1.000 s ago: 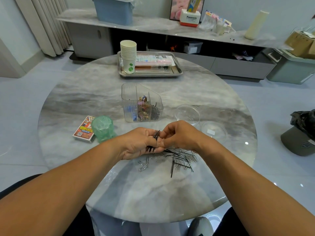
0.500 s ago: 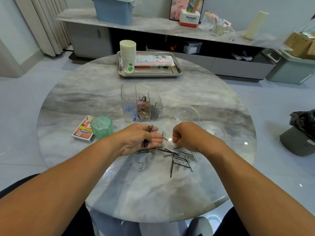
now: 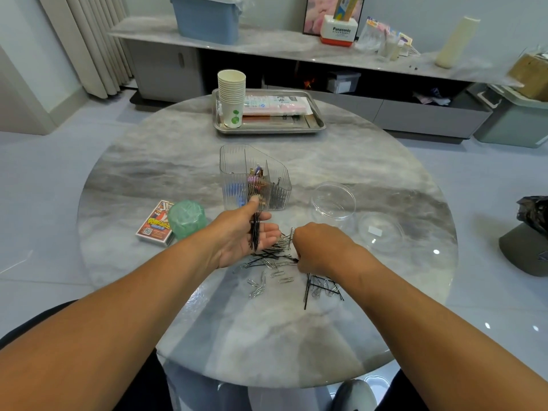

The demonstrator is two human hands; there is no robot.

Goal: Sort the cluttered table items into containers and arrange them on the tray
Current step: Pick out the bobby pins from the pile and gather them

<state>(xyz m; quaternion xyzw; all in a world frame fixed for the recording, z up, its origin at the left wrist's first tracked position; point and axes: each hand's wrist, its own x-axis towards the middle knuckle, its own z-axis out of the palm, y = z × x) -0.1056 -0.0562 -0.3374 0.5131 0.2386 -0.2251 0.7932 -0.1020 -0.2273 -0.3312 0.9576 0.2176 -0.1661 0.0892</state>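
a: item, black hairpins (image 3: 255, 232)?
b: bunch in left hand (image 3: 241, 235), palm up, thumb pinning it; long axis running away from the person.
a: right hand (image 3: 318, 247)?
b: fingers curled down into the loose pins and clips (image 3: 278, 265) on the surface (image 3: 178, 167); hold unclear.

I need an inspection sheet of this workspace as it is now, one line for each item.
Surface: round marble table.
Job's things: black hairpins and paper clips lie mixed near the front; divided clear organizer holds sorted pins; clear jar and lid to the right; steel tray carries paper cups.
Clutter: card box, green roll.
Grip: left hand holds a hairpin bundle; right hand reaches into the pile.
Cables: nothing seen.
Surroundings: low cabinet, blue bin.
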